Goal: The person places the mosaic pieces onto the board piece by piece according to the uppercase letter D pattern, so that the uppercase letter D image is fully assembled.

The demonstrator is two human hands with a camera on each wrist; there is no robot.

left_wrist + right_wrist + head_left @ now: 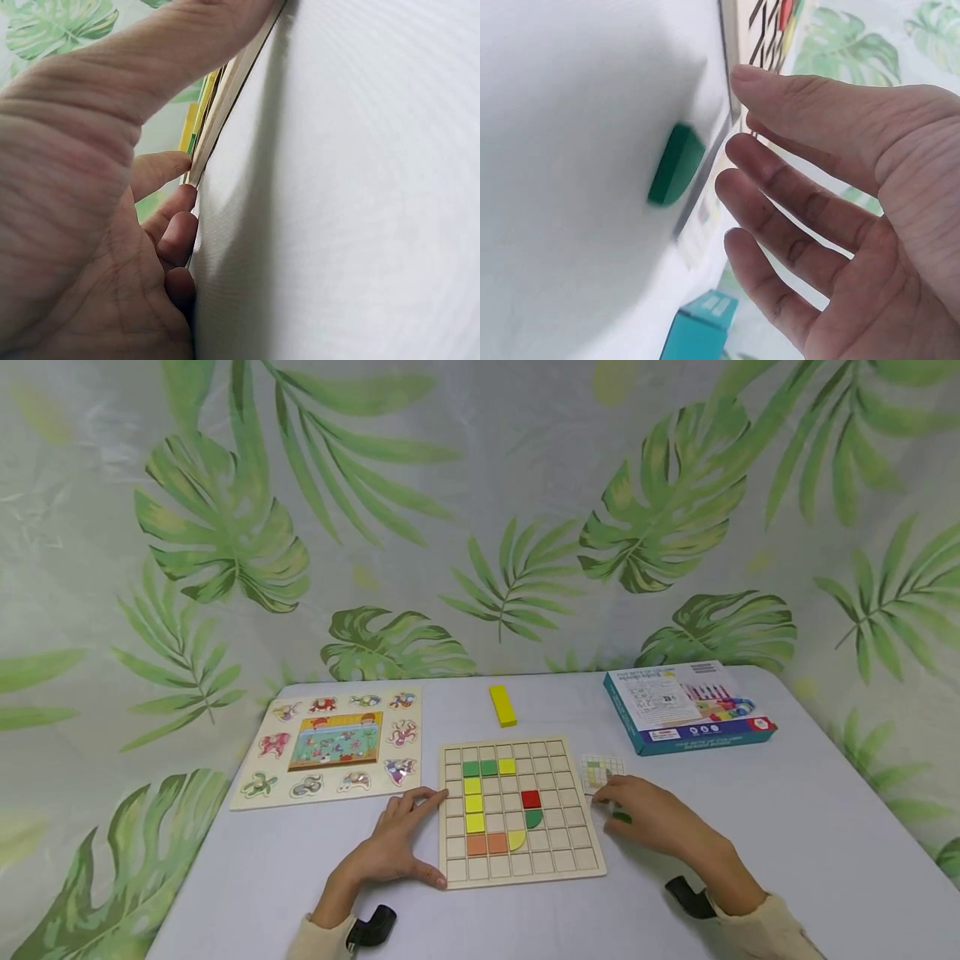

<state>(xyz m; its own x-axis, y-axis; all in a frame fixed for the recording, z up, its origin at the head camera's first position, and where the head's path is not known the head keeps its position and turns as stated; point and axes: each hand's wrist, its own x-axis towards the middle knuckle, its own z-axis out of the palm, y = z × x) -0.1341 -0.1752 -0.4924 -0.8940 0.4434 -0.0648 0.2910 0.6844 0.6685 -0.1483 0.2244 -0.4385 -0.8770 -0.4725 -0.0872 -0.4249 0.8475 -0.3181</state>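
Observation:
A wooden grid board (551, 862) lies on the table, with green, yellow, orange and red pieces in some squares. Against its left edge rest the thumb and index finger of my left hand (392, 842), spread and fairly straight. My right hand (652, 814) is just off the board's right side, fingers loosely bent with nothing between them. Below its fingers a green rounded piece (676, 166) lies on the tablecloth. Beside that hand is a small pattern card (597, 767), partly covered by the fingers in the head view. The red square (531, 799) sits inside the board's grid.
A yellow block (502, 706) lies behind the board. To the left is a wooden puzzle board (251, 767) with sea-animal pieces and a picture in its middle. A teal box (697, 739) with a printed sheet stands at the back right. Leaf-patterned cloth hangs behind the table.

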